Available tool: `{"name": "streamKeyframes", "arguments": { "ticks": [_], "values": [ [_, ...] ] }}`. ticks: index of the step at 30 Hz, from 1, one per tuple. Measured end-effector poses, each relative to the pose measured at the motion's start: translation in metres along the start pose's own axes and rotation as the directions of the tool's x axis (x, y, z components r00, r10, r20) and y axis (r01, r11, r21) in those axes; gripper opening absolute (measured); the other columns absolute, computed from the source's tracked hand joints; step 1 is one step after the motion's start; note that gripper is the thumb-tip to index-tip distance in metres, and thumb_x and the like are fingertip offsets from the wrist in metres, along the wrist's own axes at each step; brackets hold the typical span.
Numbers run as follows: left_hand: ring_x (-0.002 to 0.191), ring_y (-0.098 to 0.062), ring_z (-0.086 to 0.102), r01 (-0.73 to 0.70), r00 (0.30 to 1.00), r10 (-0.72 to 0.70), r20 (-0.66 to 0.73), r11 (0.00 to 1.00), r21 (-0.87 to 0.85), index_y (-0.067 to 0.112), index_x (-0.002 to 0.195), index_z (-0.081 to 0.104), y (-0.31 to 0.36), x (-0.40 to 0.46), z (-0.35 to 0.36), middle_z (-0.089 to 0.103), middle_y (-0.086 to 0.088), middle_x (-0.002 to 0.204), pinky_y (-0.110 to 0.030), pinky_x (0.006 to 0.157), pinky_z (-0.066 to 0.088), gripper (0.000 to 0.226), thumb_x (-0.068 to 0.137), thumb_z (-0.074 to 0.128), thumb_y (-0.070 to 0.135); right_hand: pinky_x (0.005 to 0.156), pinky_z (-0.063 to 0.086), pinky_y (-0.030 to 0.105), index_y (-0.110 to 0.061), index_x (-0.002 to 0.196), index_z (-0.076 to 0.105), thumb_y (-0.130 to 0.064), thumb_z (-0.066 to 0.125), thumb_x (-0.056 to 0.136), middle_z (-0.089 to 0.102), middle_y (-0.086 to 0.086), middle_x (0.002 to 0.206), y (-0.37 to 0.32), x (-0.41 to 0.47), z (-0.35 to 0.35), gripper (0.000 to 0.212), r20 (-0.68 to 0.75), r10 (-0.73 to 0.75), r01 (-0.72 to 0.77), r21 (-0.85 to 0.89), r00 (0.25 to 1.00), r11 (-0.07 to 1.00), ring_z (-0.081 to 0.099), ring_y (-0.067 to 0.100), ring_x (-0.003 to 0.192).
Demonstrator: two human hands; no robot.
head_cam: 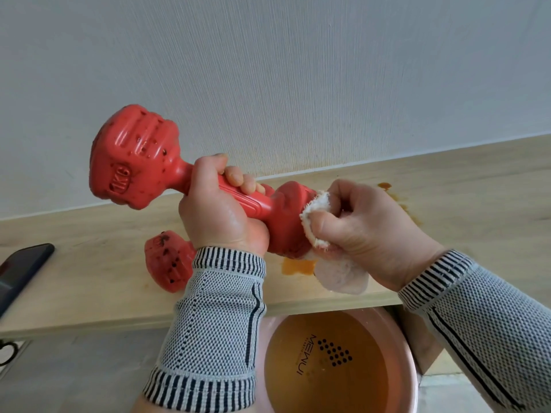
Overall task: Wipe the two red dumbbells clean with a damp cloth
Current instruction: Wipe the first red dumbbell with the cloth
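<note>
My left hand [217, 210] grips the handle of a red dumbbell [134, 156] marked 1KG and holds it in the air above the wooden shelf [89, 281]. Its upper head carries dark spots. My right hand [363, 231] pinches a white damp cloth [319, 210] and presses it against the dumbbell's lower head. A second red dumbbell [167, 263], also spotted, lies on the shelf behind my left wrist, which hides most of it.
A pink basin [268, 329] of brownish water stands on the floor below the shelf edge. A dark phone [21, 269] lies at the shelf's left end. Orange-brown stains [298, 266] mark the shelf under the cloth and near the wall at right.
</note>
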State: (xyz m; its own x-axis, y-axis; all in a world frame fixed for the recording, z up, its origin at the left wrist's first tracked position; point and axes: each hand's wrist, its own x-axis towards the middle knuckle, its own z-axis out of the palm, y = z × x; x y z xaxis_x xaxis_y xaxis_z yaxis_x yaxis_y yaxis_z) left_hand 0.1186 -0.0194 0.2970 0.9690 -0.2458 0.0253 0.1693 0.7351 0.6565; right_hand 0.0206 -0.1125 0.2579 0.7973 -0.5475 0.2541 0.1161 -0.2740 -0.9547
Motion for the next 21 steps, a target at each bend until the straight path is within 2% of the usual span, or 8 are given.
{"name": "streamKeyframes", "arguments": {
  "ticks": [2,6,9,11,13,17,19,21],
  "values": [
    [0.040,-0.012,0.037,0.023,1.000,-0.023,-0.009,1.000,-0.010,0.017,0.062,0.043,0.0001,0.0006,-0.0007,0.039,0.005,0.050,-0.020,0.044,0.039,0.028,0.088,0.052,0.010,0.049,0.042,0.028,-0.016,0.066,0.047,-0.021,0.071,0.063,0.045,-0.003,0.055,0.0003,0.0012,-0.0027,0.025,0.037,0.027,-0.029,0.053,0.999,0.998,0.045,0.013,0.052],
    [0.038,-0.012,0.038,0.071,0.997,-0.072,-0.019,0.996,-0.059,0.017,0.063,0.040,0.0018,0.0029,-0.0013,0.040,0.006,0.050,-0.021,0.043,0.040,0.028,0.088,0.052,0.012,0.051,0.045,0.029,-0.011,0.070,0.051,-0.013,0.067,0.062,0.048,0.008,0.062,0.0018,0.0034,-0.0064,0.018,0.111,0.081,-0.103,0.202,0.990,0.974,0.050,0.018,0.054],
    [0.036,-0.012,0.038,0.079,0.997,-0.081,-0.016,0.995,-0.068,0.017,0.058,0.040,0.0004,0.0027,-0.0007,0.039,0.006,0.048,-0.021,0.043,0.040,0.033,0.088,0.051,0.013,0.054,0.045,0.032,-0.009,0.069,0.052,-0.014,0.065,0.061,0.048,0.009,0.060,0.0041,0.0047,-0.0026,0.016,0.052,0.107,-0.117,0.249,0.993,0.962,0.049,0.020,0.054],
    [0.037,-0.012,0.038,0.074,0.997,-0.075,-0.011,0.995,-0.066,0.017,0.057,0.040,-0.0007,0.0028,-0.0005,0.039,0.006,0.049,-0.022,0.044,0.039,0.033,0.088,0.051,0.013,0.060,0.042,0.038,-0.010,0.070,0.055,-0.025,0.067,0.059,0.048,0.008,0.061,0.0067,0.0059,-0.0013,0.022,0.005,0.106,-0.104,0.242,0.994,0.965,0.047,0.022,0.059],
    [0.038,-0.012,0.037,0.073,0.997,-0.074,-0.010,0.995,-0.071,0.018,0.060,0.039,-0.0009,0.0036,-0.0013,0.039,0.006,0.050,-0.022,0.046,0.039,0.031,0.088,0.051,0.013,0.061,0.042,0.041,-0.012,0.070,0.057,-0.034,0.067,0.055,0.049,0.009,0.064,0.0061,0.0055,-0.0031,0.028,0.028,0.097,-0.101,0.207,0.995,0.973,0.048,0.023,0.062],
    [0.040,-0.011,0.037,0.081,0.997,-0.081,0.002,0.993,-0.089,0.018,0.065,0.040,-0.0001,0.0054,-0.0034,0.039,0.007,0.053,-0.021,0.046,0.040,0.025,0.088,0.051,0.012,0.058,0.043,0.036,-0.018,0.064,0.050,-0.022,0.068,0.059,0.049,0.003,0.061,0.0025,0.0028,-0.0063,0.019,0.117,0.077,-0.094,0.147,0.990,0.985,0.048,0.020,0.059],
    [0.041,-0.011,0.037,0.082,0.997,-0.080,0.019,0.992,-0.092,0.019,0.065,0.039,-0.0006,0.0054,-0.0031,0.038,0.007,0.052,-0.022,0.046,0.039,0.026,0.088,0.050,0.013,0.060,0.042,0.038,-0.010,0.065,0.052,-0.024,0.068,0.056,0.049,0.009,0.064,0.0013,0.0027,-0.0057,0.024,0.078,0.087,-0.098,0.157,0.993,0.983,0.048,0.022,0.060],
    [0.041,-0.011,0.036,0.073,0.997,-0.070,0.043,0.994,-0.083,0.019,0.063,0.039,-0.0012,0.0041,-0.0027,0.038,0.007,0.052,-0.022,0.047,0.039,0.028,0.088,0.050,0.014,0.061,0.042,0.042,0.006,0.071,0.051,-0.032,0.067,0.055,0.050,0.012,0.068,-0.0002,0.0036,-0.0047,0.045,0.034,0.111,-0.116,0.201,0.993,0.973,0.049,0.026,0.064]
  ]
}}
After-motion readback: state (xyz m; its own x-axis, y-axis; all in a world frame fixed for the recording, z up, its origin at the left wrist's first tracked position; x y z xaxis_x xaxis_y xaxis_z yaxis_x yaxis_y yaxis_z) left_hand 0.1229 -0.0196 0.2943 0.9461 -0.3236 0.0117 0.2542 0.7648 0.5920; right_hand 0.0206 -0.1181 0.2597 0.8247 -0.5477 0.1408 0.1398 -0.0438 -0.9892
